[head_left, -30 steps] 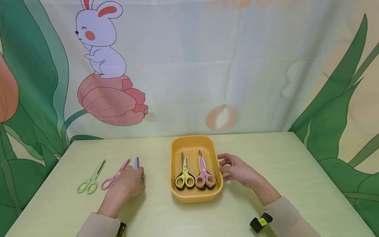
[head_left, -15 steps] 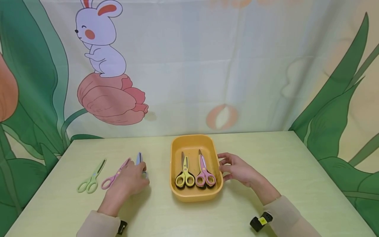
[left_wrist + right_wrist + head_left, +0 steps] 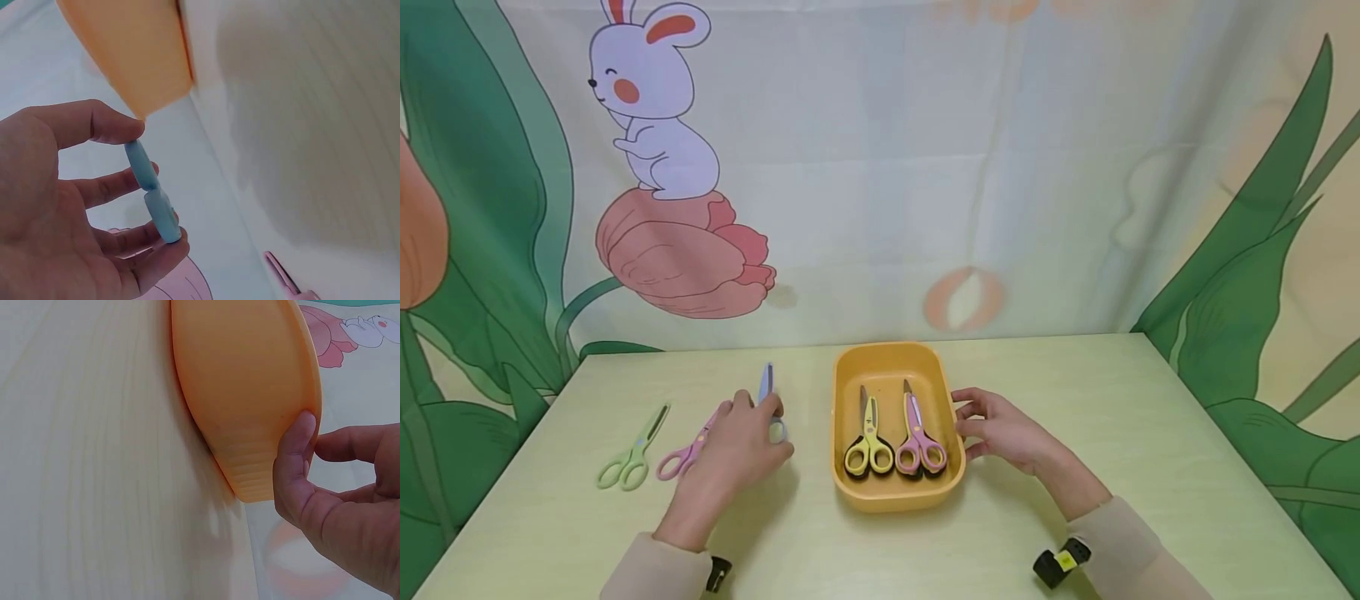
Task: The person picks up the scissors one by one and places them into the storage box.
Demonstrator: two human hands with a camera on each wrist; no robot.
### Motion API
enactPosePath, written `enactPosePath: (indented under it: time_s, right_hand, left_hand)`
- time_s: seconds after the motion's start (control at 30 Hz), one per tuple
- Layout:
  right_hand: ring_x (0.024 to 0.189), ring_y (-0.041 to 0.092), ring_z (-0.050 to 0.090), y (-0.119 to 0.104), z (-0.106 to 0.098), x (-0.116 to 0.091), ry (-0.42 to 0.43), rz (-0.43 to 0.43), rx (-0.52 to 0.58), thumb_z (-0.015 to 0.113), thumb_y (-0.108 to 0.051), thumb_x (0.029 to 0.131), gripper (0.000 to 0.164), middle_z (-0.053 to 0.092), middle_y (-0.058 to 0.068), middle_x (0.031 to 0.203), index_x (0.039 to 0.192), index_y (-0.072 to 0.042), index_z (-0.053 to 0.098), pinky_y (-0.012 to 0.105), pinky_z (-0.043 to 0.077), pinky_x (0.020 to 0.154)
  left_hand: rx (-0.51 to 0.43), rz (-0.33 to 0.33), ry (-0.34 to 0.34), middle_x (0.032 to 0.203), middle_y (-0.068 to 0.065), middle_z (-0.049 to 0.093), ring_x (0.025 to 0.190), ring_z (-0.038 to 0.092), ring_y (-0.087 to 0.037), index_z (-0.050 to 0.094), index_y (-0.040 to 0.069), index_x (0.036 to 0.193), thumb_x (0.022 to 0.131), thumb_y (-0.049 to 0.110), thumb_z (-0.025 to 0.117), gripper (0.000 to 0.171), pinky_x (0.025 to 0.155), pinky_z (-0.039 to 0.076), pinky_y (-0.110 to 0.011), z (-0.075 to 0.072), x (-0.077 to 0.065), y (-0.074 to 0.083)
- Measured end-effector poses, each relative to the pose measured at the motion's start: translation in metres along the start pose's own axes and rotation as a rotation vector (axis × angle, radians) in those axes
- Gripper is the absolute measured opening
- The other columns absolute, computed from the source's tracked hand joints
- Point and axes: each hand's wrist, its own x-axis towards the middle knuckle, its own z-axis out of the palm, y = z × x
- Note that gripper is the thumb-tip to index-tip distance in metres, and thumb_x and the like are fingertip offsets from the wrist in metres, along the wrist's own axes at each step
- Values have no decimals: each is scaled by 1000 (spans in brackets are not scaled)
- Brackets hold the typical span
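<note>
My left hand [image 3: 739,446] pinches a pair of blue scissors [image 3: 766,383] left of the orange tray [image 3: 898,502]. Thumb and fingertips grip the blue handle loops in the left wrist view, and the blades point away in the head view. At the tray's right side, my right hand [image 3: 1006,429] rests with loosely bent fingers against the outer wall. Its thumb [image 3: 294,444] lies on that wall in the right wrist view. Inside the tray are yellow scissors [image 3: 870,446] and pink-purple scissors [image 3: 917,442], side by side, with black parts showing beneath their handles.
Green scissors [image 3: 632,454] lie at the left of the pale wooden table [image 3: 1052,375]. Beside them, pink scissors [image 3: 673,460] are partly covered by my left hand. A printed curtain [image 3: 865,208] hangs behind the table's back edge.
My left hand has shifted right and a little away from me with the blue scissors, whose blades have moved farther back. The right hand and the tray keep their places.
</note>
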Motion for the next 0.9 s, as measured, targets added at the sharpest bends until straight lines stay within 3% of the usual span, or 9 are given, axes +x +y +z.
enactPosePath:
  time_s: [0.3,0.6,0.9]
  right_hand:
    - [97,29,61,0,0,0,3,2,3,54,0,101,52,47,25,121,149,9,34,37,61,73]
    - [96,27,61,1,0,-1,5,-2,1,54,0,102,53,47,25,121,150,9,34,37,60,73]
    - [96,28,61,2,1,0,10,-5,2,55,-1,101,53,48,24,120,149,9,35,36,60,72]
  left_hand:
    - [-10,55,68,98,-17,46,93,46,-40,59,8,114,83,21,70,35,79,42,-49,-2,0,17]
    - [-47,88,95,100,-15,44,94,43,-37,58,7,115,82,18,71,37,74,41,-46,1,-1,38]
    - [-34,172,127,99,-14,44,88,43,-33,58,4,114,82,17,69,36,70,43,-43,12,2,60]
